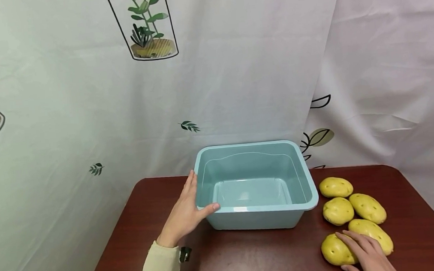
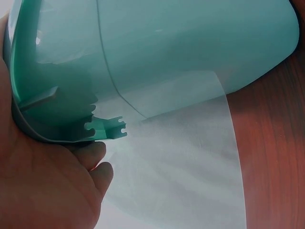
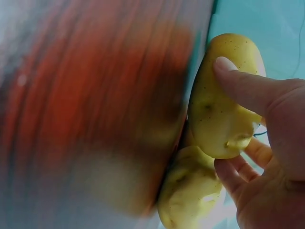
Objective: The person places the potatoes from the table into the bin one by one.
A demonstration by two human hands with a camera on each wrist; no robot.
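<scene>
A light-blue plastic basin sits on the table, with nothing visible inside it. My left hand rests at its front left corner, thumb over the front rim and straight fingers along the left side. In the left wrist view the hand touches the underside of the rim. My right hand holds the nearest yellow potato. The right wrist view shows the thumb on one side of this potato and fingers at its lower end. Several other potatoes lie close by, including one partly behind the hand.
The other potatoes form a cluster right of the basin on the dark red-brown table. A pale curtain with printed plants hangs behind the table's back edge. A small dark object sits by the left wrist.
</scene>
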